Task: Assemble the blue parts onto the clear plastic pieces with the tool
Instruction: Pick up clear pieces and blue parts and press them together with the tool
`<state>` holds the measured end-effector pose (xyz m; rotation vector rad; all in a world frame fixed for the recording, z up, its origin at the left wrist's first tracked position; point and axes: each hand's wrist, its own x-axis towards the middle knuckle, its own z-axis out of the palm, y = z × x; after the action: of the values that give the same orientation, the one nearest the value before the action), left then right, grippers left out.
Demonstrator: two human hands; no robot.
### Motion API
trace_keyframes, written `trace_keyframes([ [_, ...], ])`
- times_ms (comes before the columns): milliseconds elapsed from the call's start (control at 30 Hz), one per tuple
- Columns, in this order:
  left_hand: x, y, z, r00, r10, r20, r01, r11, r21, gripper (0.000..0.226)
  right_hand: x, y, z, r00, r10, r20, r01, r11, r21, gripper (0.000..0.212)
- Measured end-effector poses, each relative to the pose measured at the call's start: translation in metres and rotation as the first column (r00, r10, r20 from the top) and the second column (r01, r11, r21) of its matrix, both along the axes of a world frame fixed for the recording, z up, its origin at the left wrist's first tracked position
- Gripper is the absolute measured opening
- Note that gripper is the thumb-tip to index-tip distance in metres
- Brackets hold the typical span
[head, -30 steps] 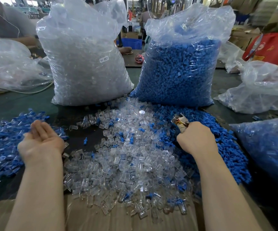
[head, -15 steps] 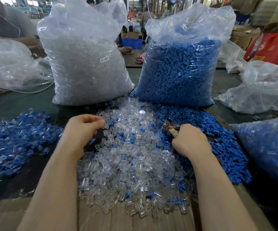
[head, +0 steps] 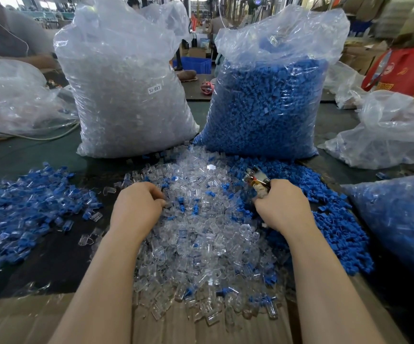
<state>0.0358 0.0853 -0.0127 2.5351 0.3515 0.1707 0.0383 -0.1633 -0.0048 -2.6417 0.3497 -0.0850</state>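
While two tall bags, one of clear pieces (head: 126,95) and one of blue parts (head: 268,105), stand behind, your left hand (head: 136,209) digs curled fingers into the clear pile (head: 201,244); whether it grasps one, I cannot tell. Your right hand (head: 280,207) clenches the tool (head: 255,180) beside the loose blue heap (head: 337,232).

Left hand (head: 136,209) digs clear pieces (head: 201,244); right hand (head: 281,207) grips tool (head: 255,180) (metal).

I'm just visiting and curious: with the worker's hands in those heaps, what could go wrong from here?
Stray blue parts lie among the clear pieces, so the left hand might pinch the wrong one. The right hand grips the tool near the left fingers. Pieces at the cardboard edge could spill.
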Motion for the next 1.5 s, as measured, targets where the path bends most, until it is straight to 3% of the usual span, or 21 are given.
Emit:
trace_keyframes([
  [133,-0.001,-0.002,0.001,1.0,-0.005,0.0,0.005,1.0,-0.001,0.009,0.0,0.002,0.002,0.992,0.004,0.129,-0.006,1.0,0.013,0.021],
  [233,-0.002,-0.005,0.006,0.995,-0.024,0.102,0.048,0.968,-0.248,0.011,0.0,0.006,0.005,0.97,0.033,0.24,-0.058,0.994,0.097,0.024],
  [267,-0.002,-0.007,0.009,0.991,-0.004,0.131,0.058,0.909,-0.412,0.014,-0.001,0.007,0.006,0.962,0.044,0.27,-0.084,0.987,0.139,0.024],
  [333,-0.003,-0.013,0.019,0.991,0.031,0.131,0.072,0.699,-0.711,0.014,-0.002,0.01,0.008,0.948,0.052,0.314,-0.134,0.96,0.245,0.021],
  [400,-0.006,-0.021,0.025,0.994,0.02,0.107,0.082,0.507,-0.858,0.005,-0.003,0.014,0.008,0.938,0.055,0.342,-0.181,0.92,0.347,0.017],
  [433,-0.007,-0.025,0.027,0.994,0.009,0.113,0.096,0.457,-0.884,0.006,-0.002,0.016,0.008,0.935,0.058,0.35,-0.202,0.897,0.392,0.017],
  [567,-0.01,-0.037,0.031,0.986,-0.05,0.157,0.163,0.436,-0.885,0.022,-0.001,0.021,0.008,0.929,0.06,0.365,-0.253,0.823,0.509,0.016],
  [633,-0.01,-0.041,0.032,0.985,-0.059,0.165,0.175,0.374,-0.911,0.03,-0.001,0.022,0.009,0.922,0.061,0.381,-0.271,0.805,0.527,0.016],
  [700,-0.01,-0.043,0.032,0.984,-0.076,0.161,0.177,0.33,-0.927,0.023,-0.001,0.022,0.01,0.914,0.055,0.402,-0.28,0.802,0.527,0.016],
  [800,-0.01,-0.048,0.032,0.989,-0.081,0.125,0.145,0.342,-0.929,0.014,-0.002,0.024,0.01,0.903,0.064,0.424,-0.298,0.807,0.511,0.016],
  [933,-0.009,-0.055,0.029,0.993,-0.039,0.112,0.118,0.422,-0.899,0.02,-0.002,0.025,0.009,0.89,0.085,0.449,-0.329,0.801,0.501,0.016],
  [1267,-0.013,-0.06,0.027,0.979,-0.001,0.205,0.168,0.577,-0.799,0.012,-0.005,0.031,0.011,0.885,0.119,0.45,-0.361,0.785,0.504,0.013],
  [1500,-0.014,-0.064,0.031,0.978,0.057,0.203,0.157,0.446,-0.881,0.006,-0.008,0.037,0.013,0.864,0.108,0.492,-0.385,0.772,0.506,0.012],
])
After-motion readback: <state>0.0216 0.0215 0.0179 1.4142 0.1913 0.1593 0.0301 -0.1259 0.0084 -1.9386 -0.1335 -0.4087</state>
